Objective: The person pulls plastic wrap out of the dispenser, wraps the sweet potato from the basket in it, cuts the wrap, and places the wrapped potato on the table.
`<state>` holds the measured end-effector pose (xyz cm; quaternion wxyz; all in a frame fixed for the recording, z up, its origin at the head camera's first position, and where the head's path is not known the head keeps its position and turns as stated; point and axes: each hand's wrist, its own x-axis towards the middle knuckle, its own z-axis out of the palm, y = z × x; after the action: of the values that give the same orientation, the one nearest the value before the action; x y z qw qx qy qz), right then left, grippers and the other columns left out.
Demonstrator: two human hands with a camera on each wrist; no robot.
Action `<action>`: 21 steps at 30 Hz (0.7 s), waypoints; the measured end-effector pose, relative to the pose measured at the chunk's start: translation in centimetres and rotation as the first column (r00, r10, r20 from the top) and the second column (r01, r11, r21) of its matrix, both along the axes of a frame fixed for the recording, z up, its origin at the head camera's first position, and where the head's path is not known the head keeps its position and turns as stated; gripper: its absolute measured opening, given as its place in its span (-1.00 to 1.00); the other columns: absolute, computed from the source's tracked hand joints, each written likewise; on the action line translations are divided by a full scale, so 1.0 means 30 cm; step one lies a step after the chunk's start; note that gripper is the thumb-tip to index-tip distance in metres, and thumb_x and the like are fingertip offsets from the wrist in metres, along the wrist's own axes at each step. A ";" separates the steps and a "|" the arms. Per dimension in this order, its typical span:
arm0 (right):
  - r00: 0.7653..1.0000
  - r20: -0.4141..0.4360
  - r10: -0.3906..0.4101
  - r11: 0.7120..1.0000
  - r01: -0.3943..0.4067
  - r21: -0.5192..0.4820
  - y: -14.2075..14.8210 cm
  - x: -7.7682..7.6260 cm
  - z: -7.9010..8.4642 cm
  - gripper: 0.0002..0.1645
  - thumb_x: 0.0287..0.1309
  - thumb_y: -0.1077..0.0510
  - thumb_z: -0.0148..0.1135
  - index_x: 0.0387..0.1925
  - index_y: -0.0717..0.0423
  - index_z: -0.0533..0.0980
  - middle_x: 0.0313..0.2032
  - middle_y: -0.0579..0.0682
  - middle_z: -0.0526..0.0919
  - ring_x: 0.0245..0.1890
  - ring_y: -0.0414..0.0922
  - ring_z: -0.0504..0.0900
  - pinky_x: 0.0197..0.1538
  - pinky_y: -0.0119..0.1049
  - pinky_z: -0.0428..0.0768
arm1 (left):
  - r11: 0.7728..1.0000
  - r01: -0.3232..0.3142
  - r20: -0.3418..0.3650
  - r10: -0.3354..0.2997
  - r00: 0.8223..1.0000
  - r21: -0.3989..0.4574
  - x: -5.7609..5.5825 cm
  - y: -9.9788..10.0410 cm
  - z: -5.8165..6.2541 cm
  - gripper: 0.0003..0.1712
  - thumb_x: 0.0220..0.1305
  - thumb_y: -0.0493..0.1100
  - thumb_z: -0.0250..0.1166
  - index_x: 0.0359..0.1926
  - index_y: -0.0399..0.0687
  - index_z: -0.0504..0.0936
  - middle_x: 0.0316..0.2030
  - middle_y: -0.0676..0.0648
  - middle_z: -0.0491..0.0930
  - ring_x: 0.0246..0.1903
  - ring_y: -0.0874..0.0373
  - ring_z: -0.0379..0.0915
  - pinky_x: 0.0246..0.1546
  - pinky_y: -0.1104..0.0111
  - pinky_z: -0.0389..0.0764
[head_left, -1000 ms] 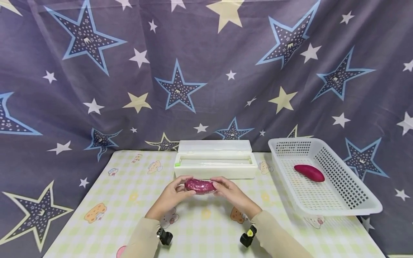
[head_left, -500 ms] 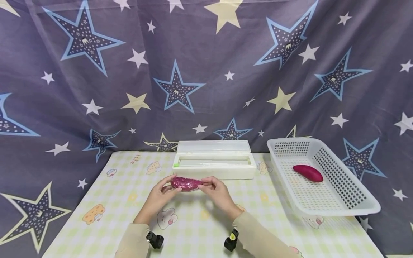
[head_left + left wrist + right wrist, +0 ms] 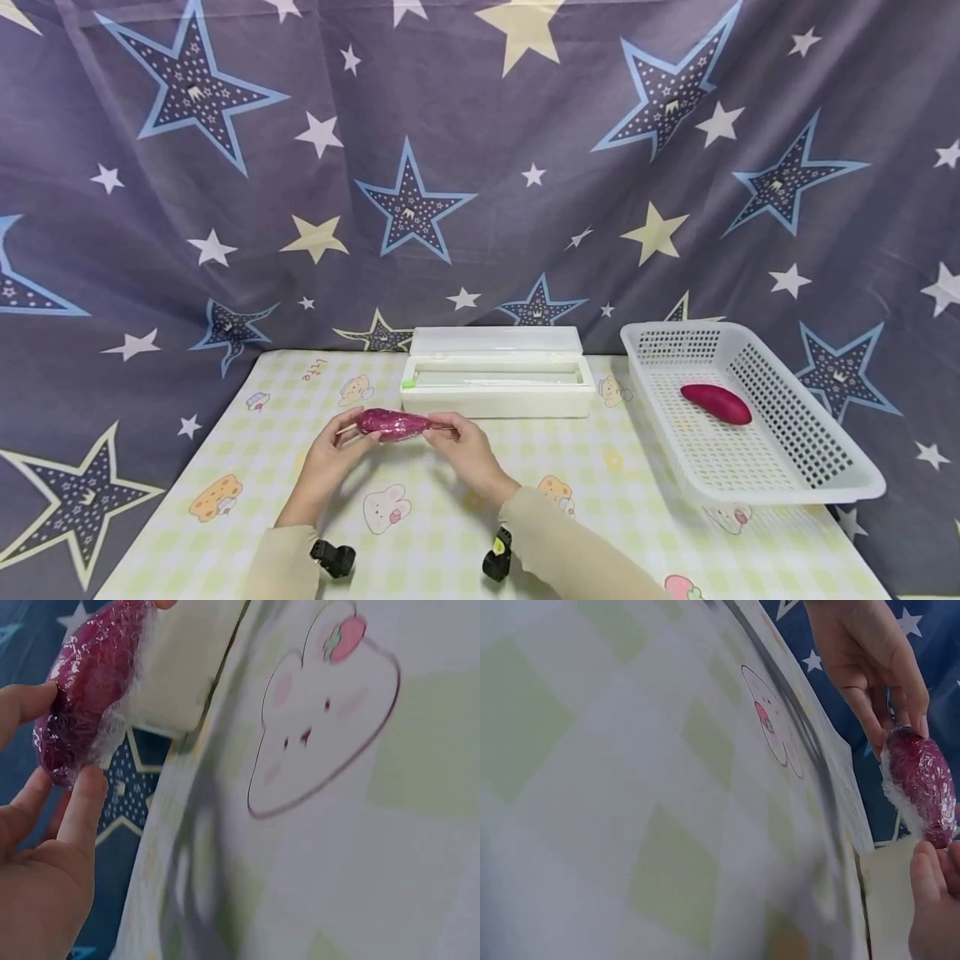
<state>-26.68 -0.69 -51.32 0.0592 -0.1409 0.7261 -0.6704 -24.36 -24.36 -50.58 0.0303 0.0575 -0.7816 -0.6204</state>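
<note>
Both hands hold a purple-red sweet potato (image 3: 393, 424) wrapped in clear, wrinkled cling film, raised above the table. My left hand (image 3: 330, 450) pinches its left end between thumb and fingers. At the opposite end, the fingertips of my right hand (image 3: 463, 450) grip the tapered tip. The left wrist view shows glossy film around the sweet potato (image 3: 94, 682), loose along one side. Behind the hands stands a white cling film box (image 3: 498, 404), its lid raised and a roll visible inside.
At the right a white perforated plastic basket (image 3: 787, 492) holds one unwrapped sweet potato (image 3: 716, 403). A checked tablecloth with cartoon prints (image 3: 600, 533) covers the table. A star-patterned curtain (image 3: 480, 167) hangs right behind the table's back edge.
Both hands have moved left with the wrapped sweet potato, from in front of the box to its front left. The box and basket stay put.
</note>
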 end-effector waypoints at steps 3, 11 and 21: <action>0.999 0.015 0.036 0.999 -0.036 0.019 -0.031 -0.001 0.001 -0.56 0.36 0.10 0.26 0.21 0.14 0.52 -0.01 -0.01 0.66 -0.05 -0.12 0.63 0.05 -0.22 0.63 | 1.000 -0.031 0.023 0.031 0.999 -0.001 -0.006 -0.031 -0.006 -0.07 0.21 0.04 0.47 0.49 -0.08 0.24 0.40 -0.21 0.29 0.33 -0.08 0.29 0.32 0.10 0.35; 0.991 -0.012 0.134 0.982 -0.131 0.133 -0.075 -0.008 0.019 -0.49 0.44 0.08 0.14 0.35 0.12 0.41 0.21 0.05 0.55 0.18 0.01 0.55 0.19 -0.13 0.55 | 0.996 -0.092 0.058 0.093 0.994 -0.024 -0.013 -0.082 -0.030 -0.08 0.28 0.13 0.40 0.52 -0.08 0.22 0.44 -0.20 0.22 0.37 -0.08 0.21 0.35 0.15 0.30; 0.974 0.037 0.225 0.941 -0.227 0.251 -0.105 -0.049 0.011 -0.32 0.43 -0.10 0.12 0.46 0.04 0.29 0.39 -0.04 0.38 0.33 -0.01 0.41 0.32 -0.05 0.41 | 0.989 -0.133 0.086 0.138 0.987 -0.069 -0.056 -0.129 -0.047 -0.05 0.28 0.24 0.35 0.52 -0.07 0.22 0.42 -0.20 0.27 0.34 -0.07 0.21 0.33 0.13 0.31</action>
<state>-28.16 -3.83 -50.99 0.1560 -0.2119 0.7846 -0.5615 -26.04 -28.22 -51.99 0.0389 0.1376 -0.7955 -0.5888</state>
